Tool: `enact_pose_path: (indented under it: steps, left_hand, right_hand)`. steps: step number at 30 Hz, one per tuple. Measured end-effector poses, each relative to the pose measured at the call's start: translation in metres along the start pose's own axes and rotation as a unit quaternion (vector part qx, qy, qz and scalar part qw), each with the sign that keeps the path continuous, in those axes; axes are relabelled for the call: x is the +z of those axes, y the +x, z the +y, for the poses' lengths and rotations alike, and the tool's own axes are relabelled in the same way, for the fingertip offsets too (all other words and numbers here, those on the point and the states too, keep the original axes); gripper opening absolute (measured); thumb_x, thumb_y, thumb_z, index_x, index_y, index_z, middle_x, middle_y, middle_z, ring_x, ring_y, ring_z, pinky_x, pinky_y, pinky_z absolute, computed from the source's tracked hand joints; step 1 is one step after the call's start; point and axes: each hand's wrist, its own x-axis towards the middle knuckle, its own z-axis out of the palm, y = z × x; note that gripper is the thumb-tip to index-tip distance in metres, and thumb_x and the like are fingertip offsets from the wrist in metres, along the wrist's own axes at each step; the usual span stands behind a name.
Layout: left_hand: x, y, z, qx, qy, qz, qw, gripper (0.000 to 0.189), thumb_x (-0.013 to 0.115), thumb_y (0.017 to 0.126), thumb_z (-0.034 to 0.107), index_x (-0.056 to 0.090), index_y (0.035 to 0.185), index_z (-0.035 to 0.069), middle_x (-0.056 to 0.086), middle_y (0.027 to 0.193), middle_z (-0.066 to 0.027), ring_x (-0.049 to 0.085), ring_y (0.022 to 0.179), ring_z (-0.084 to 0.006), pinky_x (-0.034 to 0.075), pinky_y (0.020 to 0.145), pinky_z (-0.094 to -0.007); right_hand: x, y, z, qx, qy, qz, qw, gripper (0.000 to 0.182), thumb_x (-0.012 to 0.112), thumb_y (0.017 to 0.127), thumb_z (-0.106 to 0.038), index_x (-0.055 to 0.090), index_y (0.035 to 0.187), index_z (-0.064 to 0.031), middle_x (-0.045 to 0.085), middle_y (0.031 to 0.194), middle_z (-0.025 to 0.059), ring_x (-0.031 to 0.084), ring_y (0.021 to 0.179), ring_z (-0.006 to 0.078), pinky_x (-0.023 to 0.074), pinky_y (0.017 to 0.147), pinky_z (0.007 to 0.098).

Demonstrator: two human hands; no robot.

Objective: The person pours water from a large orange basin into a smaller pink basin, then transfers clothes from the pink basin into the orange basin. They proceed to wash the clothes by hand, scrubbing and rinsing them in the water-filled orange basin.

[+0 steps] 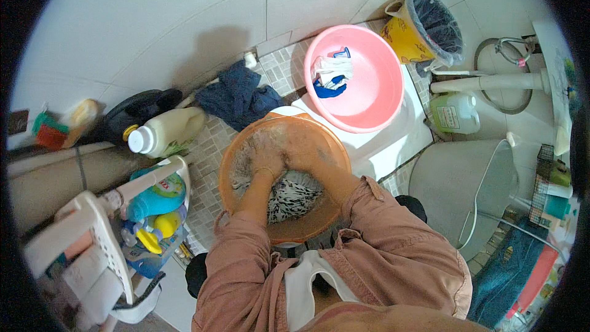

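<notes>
Both hands are down inside an orange plastic basin (226, 180) of cloudy, sudsy water. My left hand (268, 162) and my right hand (302, 159) are close together near the middle of the basin. A wet black-and-white patterned cloth (292, 200) lies between my forearms, its folds drawn up towards both hands, which grip it. My fingertips are hidden by suds and water. Beyond the basin, to the right, a pink plastic basin (378, 87) holds a bunched white and blue garment (333, 74).
Dark blue fabric (242, 94) lies heaped on the tiles by the wall. At left are a pale detergent bottle (173, 131) and a white plastic rack (103, 235) with bottles. A yellow lined bin (408, 32), a green-liquid jug (454, 113) and a grey tub (442, 184) stand right.
</notes>
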Motion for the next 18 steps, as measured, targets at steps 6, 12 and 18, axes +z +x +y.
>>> enact_pose_path:
  steps: [6, 12, 18]
  left_hand:
    - [-0.011, 0.021, -0.039, 0.014, -0.383, -0.019, 0.923, 0.038, 0.048, 0.083, 0.026, 0.054, 0.115, 0.008, 0.039, 0.132, -0.0157, 0.034, 0.122, -0.0318, 0.023, 0.103, -0.0381]
    - [-0.102, -0.051, 0.026, 0.185, -0.301, 0.184, 0.917, 0.031, 0.061, 0.069, 0.026, 0.060, 0.095, 0.008, 0.043, 0.109, -0.0104, 0.035, 0.108, -0.0284, 0.025, 0.095, -0.0392]
    - [-0.183, -0.099, 0.031, 0.228, -0.685, 0.065, 0.689, 0.086, 0.073, 0.071, 0.038, 0.025, 0.135, 0.007, 0.035, 0.133, -0.0074, 0.032, 0.125, -0.0211, 0.025, 0.104, -0.0361]
  right_hand:
    - [-0.018, 0.024, -0.001, 0.084, 0.102, -0.021, 0.991, 0.063, 0.073, 0.061, -0.031, 0.048, 0.115, -0.0074, 0.051, 0.109, 0.0199, 0.047, 0.104, 0.0393, 0.0376, 0.090, 0.0439]
    - [-0.056, -0.007, -0.056, -0.003, 0.252, 0.127, 0.959, 0.067, 0.075, 0.062, -0.031, 0.043, 0.114, -0.0022, 0.049, 0.113, 0.0204, 0.047, 0.109, 0.0330, 0.0376, 0.093, 0.0415]
    - [-0.207, -0.050, -0.147, 0.091, 0.464, 0.159, 0.867, 0.030, 0.066, 0.067, -0.003, 0.051, 0.093, -0.0065, 0.057, 0.085, 0.0020, 0.057, 0.079, 0.0131, 0.0457, 0.071, 0.0261]
